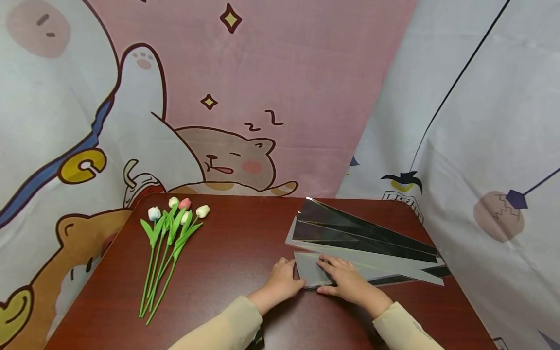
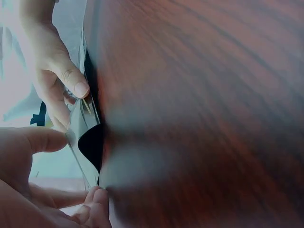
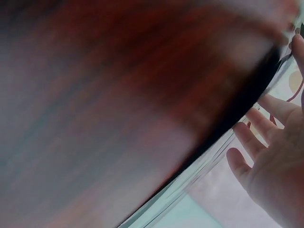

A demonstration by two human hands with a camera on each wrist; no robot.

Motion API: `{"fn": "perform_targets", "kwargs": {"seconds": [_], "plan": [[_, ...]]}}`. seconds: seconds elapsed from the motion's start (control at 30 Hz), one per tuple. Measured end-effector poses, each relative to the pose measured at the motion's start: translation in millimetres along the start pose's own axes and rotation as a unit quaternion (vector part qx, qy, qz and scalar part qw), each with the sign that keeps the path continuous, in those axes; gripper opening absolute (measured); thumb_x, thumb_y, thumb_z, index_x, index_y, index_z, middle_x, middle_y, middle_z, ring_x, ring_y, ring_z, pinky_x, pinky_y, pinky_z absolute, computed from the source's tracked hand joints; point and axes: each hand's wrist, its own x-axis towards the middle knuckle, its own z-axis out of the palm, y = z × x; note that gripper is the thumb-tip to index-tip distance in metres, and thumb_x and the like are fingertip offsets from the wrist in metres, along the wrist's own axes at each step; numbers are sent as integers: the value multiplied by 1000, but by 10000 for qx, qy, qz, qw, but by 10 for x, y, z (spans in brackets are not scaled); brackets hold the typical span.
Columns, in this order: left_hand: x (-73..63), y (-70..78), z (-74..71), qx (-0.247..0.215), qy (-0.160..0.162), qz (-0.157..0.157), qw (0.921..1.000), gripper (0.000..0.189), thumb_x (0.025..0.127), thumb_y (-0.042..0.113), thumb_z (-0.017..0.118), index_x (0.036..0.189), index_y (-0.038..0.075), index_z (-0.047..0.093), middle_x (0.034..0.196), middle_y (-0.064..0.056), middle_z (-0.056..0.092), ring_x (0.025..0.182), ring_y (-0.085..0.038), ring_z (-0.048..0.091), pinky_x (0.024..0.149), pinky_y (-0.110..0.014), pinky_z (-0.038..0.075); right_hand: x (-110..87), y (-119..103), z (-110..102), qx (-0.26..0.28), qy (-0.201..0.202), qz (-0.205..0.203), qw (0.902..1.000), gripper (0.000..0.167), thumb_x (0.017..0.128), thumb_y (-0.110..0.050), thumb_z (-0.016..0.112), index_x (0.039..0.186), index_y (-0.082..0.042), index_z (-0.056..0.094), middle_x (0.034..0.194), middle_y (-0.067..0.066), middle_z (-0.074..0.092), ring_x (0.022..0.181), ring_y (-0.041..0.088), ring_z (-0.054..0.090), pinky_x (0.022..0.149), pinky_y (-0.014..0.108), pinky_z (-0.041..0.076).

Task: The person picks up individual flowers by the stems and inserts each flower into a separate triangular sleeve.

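A folded grey wrapping sheet (image 1: 312, 270), glossy and tapering to the right, lies on the table. At its left end, my left hand (image 1: 280, 282) holds the edge, with the thumb at the near corner and the fingers at the far side. In the left wrist view the sheet's end (image 2: 81, 124) gapes, showing a dark inside between my thumb and fingertips. Across the top of the sheet rests my right hand (image 1: 347, 282), its fingers fairly straight and its thumb along the near edge. The right wrist view shows those fingers (image 3: 254, 137) spread beside the sheet's edge.
Behind the hands lie several dark, pointed glossy sheets (image 1: 345, 228), overlapping towards the right edge of the wooden table (image 1: 236, 248). Several artificial tulips (image 1: 164, 257) lie at the left. A small dark object (image 1: 258, 339) shows below the left sleeve. Printed cloth hangs behind.
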Motion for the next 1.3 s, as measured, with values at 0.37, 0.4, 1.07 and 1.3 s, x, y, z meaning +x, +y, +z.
{"fn": "perform_targets", "kwargs": {"seconds": [0.37,0.4,1.07,1.3], "plan": [[60,-69,43,-754,93,147,9970,53,78,16,67,123,-10,53,89,-6,52,79,-14,48,74,-31,44,12,-2,-13,334,-3,51,9994,56,87,-49,62,132,-17,56,142,10,45,129,36,41,100,65,29],[63,-75,50,-822,145,161,9964,51,79,15,67,121,-9,54,89,-7,53,79,-15,48,73,-31,44,15,-3,-8,351,61,28,9994,50,87,-47,62,128,-18,59,140,10,47,128,35,42,99,65,29],[122,-104,48,-3995,-441,-1304,9063,29,95,14,46,108,-9,57,86,-21,69,62,-14,66,51,-20,50,78,-81,11,-58,1635,-363,9859,14,86,-18,69,99,-21,73,100,-7,69,97,13,64,86,43,49],[221,-185,65,-5442,-984,-1592,8178,36,99,14,38,124,-11,47,112,-26,64,98,-30,67,80,-33,55,70,-90,-16,-106,1676,-988,9808,19,82,-18,72,101,-18,72,103,-6,68,99,15,63,85,44,49]]}}
